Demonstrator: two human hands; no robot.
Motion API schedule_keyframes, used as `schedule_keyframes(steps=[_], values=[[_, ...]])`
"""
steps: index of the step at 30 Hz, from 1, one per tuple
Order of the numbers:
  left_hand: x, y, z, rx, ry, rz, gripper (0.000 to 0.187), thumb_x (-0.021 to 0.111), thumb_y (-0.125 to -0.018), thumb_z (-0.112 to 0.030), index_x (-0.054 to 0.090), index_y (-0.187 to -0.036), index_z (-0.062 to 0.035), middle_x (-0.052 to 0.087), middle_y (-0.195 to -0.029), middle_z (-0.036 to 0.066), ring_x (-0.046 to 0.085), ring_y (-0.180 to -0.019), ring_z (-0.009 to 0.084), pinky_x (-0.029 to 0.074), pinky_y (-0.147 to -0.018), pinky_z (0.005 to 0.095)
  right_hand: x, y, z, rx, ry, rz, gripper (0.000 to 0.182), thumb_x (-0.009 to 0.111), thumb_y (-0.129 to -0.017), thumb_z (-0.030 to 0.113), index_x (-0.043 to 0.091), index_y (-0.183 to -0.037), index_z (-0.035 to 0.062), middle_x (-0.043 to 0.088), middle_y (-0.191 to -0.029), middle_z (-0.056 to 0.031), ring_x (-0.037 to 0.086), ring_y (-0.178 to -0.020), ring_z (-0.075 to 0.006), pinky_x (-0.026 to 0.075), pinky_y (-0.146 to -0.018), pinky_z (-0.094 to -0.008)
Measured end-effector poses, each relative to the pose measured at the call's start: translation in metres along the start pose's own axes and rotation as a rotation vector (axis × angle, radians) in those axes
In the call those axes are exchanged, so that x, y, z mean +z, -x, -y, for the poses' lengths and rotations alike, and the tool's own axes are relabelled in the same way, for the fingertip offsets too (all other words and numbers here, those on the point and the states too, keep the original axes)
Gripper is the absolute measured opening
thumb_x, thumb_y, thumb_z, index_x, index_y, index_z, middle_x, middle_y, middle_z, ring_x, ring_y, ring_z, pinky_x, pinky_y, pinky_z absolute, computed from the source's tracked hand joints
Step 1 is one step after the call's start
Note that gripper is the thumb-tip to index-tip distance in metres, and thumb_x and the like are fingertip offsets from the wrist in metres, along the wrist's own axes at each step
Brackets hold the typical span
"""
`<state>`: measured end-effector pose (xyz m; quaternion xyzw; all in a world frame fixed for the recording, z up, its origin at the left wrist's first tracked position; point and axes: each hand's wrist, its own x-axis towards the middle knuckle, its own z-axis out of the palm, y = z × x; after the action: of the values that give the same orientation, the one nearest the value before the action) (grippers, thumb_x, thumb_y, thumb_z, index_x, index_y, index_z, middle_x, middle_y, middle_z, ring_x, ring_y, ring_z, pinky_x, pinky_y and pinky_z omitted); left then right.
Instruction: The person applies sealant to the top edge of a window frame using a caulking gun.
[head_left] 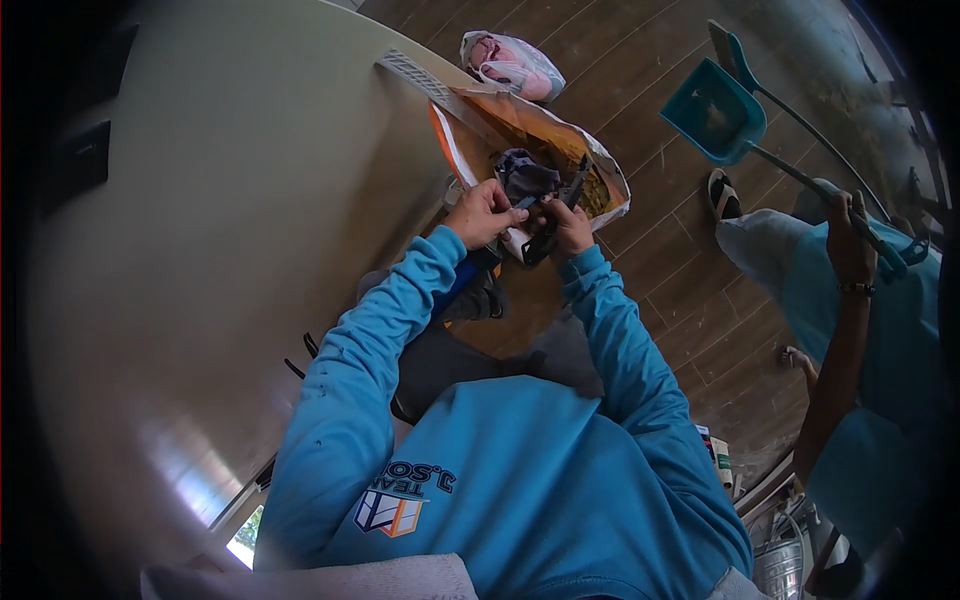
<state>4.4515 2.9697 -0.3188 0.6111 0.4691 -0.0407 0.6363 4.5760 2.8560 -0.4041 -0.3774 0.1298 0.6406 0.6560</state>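
Note:
My left hand (477, 214) is closed, thumb and fingers pinching a small grey-blue strip (524, 202) at the near edge of a bunched dark cloth (525, 174). Close beside it, my right hand (571, 226) is wrapped round a dark, long, narrow tool (580, 176) that points away from me; I cannot tell its exact kind. A black loop hangs below the right fingers. Both hands are over the near side of a large open sack (612, 182), white outside and orange inside, with yellowish-brown stuff within.
A pale, smooth tabletop (230, 200) fills the left. Beyond the sack, a knotted plastic bag (512, 66) with pink contents lies on the wood-look floor (640, 290). At right, another person holds a teal long-handled dustpan (715, 110) and a brush (738, 62).

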Motion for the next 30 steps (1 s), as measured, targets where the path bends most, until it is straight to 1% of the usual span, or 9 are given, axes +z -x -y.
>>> schedule_keyframes(steps=[3,8,13,17,19,20,23,26,30], values=[[-0.005,-0.009,0.014,-0.008,0.091,0.036,0.028,0.071,-0.083,-0.016,0.046,-0.085,-0.0034,0.064,-0.074,0.009,0.064,-0.067,0.0128,0.054,-0.054,0.0249,0.003,0.004,0.0,0.016,0.007,-0.007,0.013,0.065,-0.082,0.016,0.06,-0.088,0.0072,0.062,-0.076,-0.0032,0.057,-0.059,-0.0131,0.049,-0.054,-0.0302],[-0.015,-0.012,0.015,-0.1,0.27,0.131,0.025,0.07,-0.084,-0.013,0.046,-0.086,-0.0045,0.064,-0.075,0.01,0.064,-0.061,0.0149,0.054,-0.053,0.0255,0.003,0.002,-0.006,-0.172,0.154,0.037,0.013,0.065,-0.083,0.014,0.061,-0.091,0.0046,0.062,-0.077,-0.0025,0.057,-0.06,-0.0125,0.049,-0.056,-0.03],[-0.02,-0.014,0.036,0.007,0.162,0.017,0.025,0.072,-0.081,-0.009,0.047,-0.08,-0.0049,0.064,-0.074,0.008,0.064,-0.063,0.0147,0.051,-0.055,0.0261,0.016,0.005,0.016,-0.304,0.212,0.107,0.011,0.063,-0.085,0.009,0.062,-0.095,0.0029,0.062,-0.082,-0.0009,0.056,-0.067,-0.0094,0.046,-0.06,-0.0248],[-0.032,0.006,0.024,-0.088,0.152,0.034,0.024,0.068,-0.086,-0.017,0.054,-0.096,-0.0002,0.065,-0.079,0.006,0.062,-0.064,0.0111,0.051,-0.059,0.0239,0.001,-0.003,0.041,-0.367,0.369,-0.072,0.013,0.063,-0.083,0.009,0.062,-0.093,0.0021,0.063,-0.084,-0.0011,0.057,-0.069,-0.0096,0.045,-0.06,-0.0249],[-0.039,0.022,0.012,-0.106,0.225,0.079,0.027,0.065,-0.089,-0.02,0.057,-0.104,0.0014,0.065,-0.082,0.006,0.061,-0.067,0.0093,0.051,-0.061,0.0229,-0.008,-0.007,0.048,-0.161,0.796,-0.016,0.014,0.061,-0.081,0.008,0.061,-0.094,0.0004,0.063,-0.083,-0.0012,0.057,-0.068,-0.0104,0.045,-0.059,-0.0251],[-0.044,0.031,0.005,-0.111,0.285,0.165,0.028,0.063,-0.09,-0.022,0.058,-0.105,0.0015,0.065,-0.082,0.005,0.06,-0.068,0.0079,0.05,-0.061,0.0215,-0.008,-0.007,0.043,-0.155,0.801,-0.012,0.014,0.061,-0.081,0.008,0.061,-0.094,0.0004,0.063,-0.083,-0.0012,0.057,-0.068,-0.0104,0.045,-0.059,-0.0251],[-0.048,0.062,-0.015,-0.1,0.359,0.223,0.023,0.06,-0.092,-0.023,0.063,-0.099,-0.001,0.066,-0.082,0.001,0.058,-0.065,0.0047,0.048,-0.062,0.0187,0.004,0.012,0.022,-0.475,0.659,-0.053,0.019,0.06,-0.081,0.008,0.062,-0.098,0.0,0.062,-0.079,-0.002,0.056,-0.064,-0.0099,0.044,-0.057,-0.0249],[-0.044,0.093,-0.023,0.075,0.233,0.023,0.019,0.062,-0.09,-0.021,0.064,-0.095,-0.0028,0.067,-0.08,0.0,0.053,-0.061,0.0043,0.044,-0.056,0.022,0.038,0.058,0.018,-0.141,0.398,-0.005,0.023,0.059,-0.081,0.006,0.061,-0.104,0.0007,0.061,-0.077,-0.0033,0.055,-0.064,-0.0095,0.044,-0.06,-0.025],[-0.036,0.141,-0.06,0.058,-0.142,-0.22,0.019,0.067,-0.086,-0.017,0.061,-0.094,-0.0016,0.065,-0.077,0.003,0.056,-0.064,0.0087,0.043,-0.058,0.0231,0.09,0.106,0.001,-0.016,0.288,0.047,0.024,0.059,-0.081,0.007,0.06,-0.104,-0.0003,0.06,-0.075,-0.0035,0.055,-0.063,-0.0116,0.044,-0.059,-0.0258]])
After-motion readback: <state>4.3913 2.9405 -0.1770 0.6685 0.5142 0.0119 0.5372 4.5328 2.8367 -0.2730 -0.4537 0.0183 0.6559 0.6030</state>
